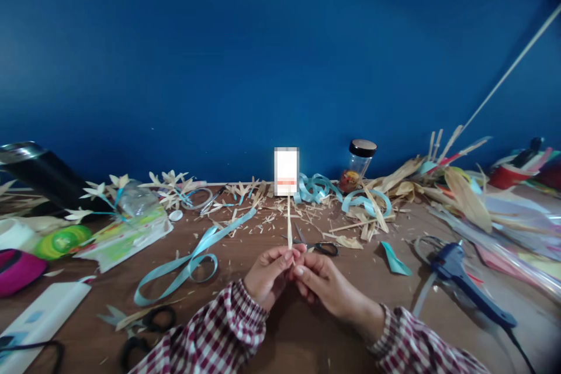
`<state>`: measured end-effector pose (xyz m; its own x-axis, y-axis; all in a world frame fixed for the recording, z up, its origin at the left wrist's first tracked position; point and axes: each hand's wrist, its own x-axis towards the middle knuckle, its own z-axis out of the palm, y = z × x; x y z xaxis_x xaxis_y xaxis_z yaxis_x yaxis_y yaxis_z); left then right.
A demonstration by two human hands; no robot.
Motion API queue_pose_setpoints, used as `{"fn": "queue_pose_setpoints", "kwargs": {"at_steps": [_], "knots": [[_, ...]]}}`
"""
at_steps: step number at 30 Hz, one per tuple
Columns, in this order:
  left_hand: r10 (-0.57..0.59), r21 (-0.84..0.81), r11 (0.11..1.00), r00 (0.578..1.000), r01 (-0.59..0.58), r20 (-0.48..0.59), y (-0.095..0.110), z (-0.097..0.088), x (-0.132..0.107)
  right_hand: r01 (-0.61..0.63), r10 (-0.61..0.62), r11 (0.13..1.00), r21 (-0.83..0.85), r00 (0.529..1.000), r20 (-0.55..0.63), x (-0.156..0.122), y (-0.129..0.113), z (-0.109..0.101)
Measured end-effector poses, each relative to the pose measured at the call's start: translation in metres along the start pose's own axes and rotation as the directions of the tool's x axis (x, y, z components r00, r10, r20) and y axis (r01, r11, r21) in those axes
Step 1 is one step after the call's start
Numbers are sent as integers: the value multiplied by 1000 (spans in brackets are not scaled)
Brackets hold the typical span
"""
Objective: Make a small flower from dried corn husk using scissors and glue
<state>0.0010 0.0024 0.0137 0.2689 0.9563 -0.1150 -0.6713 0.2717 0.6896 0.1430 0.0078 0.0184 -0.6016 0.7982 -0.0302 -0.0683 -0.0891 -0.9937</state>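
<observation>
Both my hands meet at the middle of the table. My left hand point(270, 269) pinches the lower end of a thin, pale strip of dried husk point(289, 225), which points up and away from me. Close against it, my right hand point(322, 280) has thumb and fingers pinched at the same end; the exact contact is partly hidden by the fingers. Just beyond my fingertips lies a small pair of dark-handled scissors point(326, 248). A loose light-blue ribbon point(175, 274) curls on the table to the left of my hands.
Larger scissors point(135, 327) and a white power strip point(48, 321) lie at the front left. On the right rests a blue glue gun point(464, 274). Husk scraps point(272, 219), a black-lidded jar point(359, 166) and husk flowers point(118, 184) stretch along the wall. A black bottle point(48, 172) leans far left.
</observation>
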Motion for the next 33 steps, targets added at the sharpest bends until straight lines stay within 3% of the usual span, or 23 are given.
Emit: {"fn": "queue_pose_setpoints", "kwargs": {"at_steps": [5,11,17,22,27,33], "knots": [[25,-39,999,998,-23,61,7,-2,0,-103,73,980,172,982,174,-2,-3,-4],[38,-3,999,999,-39,-32,12,-2,-2,-127,83,968,217,976,201,-2,-8,-5],[80,4,997,997,-80,8,15,2,-4,-181,127,962,204,960,251,-5,-7,-6],[23,-34,999,998,-25,-63,18,4,-4,-195,145,953,230,965,218,-7,-5,-8],[-1,-32,999,1000,2,16,16,4,-3,-185,128,919,348,975,180,-9,-11,1],[-53,5,999,958,54,282,7,0,0,-219,152,860,460,972,178,-9,-7,2]]}}
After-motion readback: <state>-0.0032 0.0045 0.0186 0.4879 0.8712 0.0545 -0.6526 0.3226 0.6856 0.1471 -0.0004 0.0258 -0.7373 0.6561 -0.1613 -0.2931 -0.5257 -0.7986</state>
